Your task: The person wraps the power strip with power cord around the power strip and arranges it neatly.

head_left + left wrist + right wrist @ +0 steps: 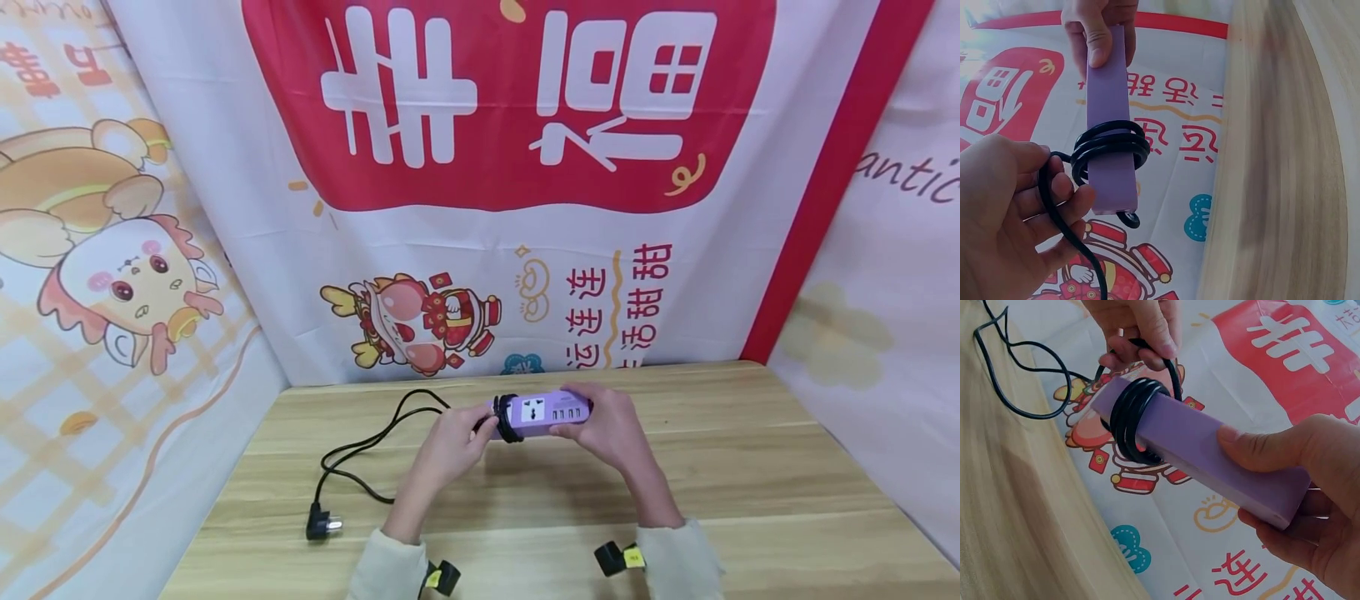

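At centre, left grip point(452, 439) pinches cord point(1059, 217), right point(606, 423) clasps strip point(1107, 94), blurred ports point(566, 413) perhaps USB.

The head view is bright; wrist views are dimmer, perhaps soft.

Large white characters 幸福 point(438, 92) run sideways across the red panel point(495, 187) of the white fabric backdrop point(480, 242), above smaller red characters 运连连 point(585, 320) and 活甜甜 point(648, 300). The pale fabric hanging at right point(900, 275) reads "antic" in brown script; the red characters on the checked fabric hanging at left point(202, 367) are unclear.
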{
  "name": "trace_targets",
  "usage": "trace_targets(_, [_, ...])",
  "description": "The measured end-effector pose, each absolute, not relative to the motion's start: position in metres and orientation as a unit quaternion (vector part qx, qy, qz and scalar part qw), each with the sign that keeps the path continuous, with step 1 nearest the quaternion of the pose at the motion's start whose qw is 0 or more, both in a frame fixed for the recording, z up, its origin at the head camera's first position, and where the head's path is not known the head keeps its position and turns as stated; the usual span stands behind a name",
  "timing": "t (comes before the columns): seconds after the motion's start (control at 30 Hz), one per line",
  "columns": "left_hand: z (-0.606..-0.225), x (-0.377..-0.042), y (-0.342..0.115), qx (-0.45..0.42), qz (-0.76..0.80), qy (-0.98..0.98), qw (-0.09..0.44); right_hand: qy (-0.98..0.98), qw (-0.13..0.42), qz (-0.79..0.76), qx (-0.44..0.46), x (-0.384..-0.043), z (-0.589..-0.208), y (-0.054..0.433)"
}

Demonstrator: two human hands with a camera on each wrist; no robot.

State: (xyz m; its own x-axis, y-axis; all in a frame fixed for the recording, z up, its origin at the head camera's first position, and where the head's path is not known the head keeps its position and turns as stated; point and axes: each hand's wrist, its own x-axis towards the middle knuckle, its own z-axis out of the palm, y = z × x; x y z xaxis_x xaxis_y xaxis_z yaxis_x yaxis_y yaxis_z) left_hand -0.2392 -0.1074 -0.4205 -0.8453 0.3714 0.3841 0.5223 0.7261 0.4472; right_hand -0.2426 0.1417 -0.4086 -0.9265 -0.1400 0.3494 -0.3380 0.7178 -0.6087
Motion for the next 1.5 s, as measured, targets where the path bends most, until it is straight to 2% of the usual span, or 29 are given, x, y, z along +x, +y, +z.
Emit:
trace_targets(0.33, [-0.415, -0.236, -0.105, -0.270, -0.311, -0.902, 0.132, -0.902, 0.167, 0.383, 0.108, -0.247, -0.410, 0.137])
trace_targets(0.87, [-0.422, -0.241, -0.095, -0.276, -0.473, -0.833, 0.074, -0.856, 0.315, 0.394, 0.113, -0.242, -0.403, 0.137])
trace_targets(1.23, [-0.424, -0.240, -0.099, -0.269, -0.429, -0.860, 0.066, -0.820, 0.393, 0.404, 0.101, -0.239, -0.402, 0.138])
trace_targets(1.5, [-0.428, -0.235, -0.089, -0.280, -0.417, -0.864, 0.046, -0.800, 0.402, 0.442, 0.055, -0.239, -0.398, 0.151])
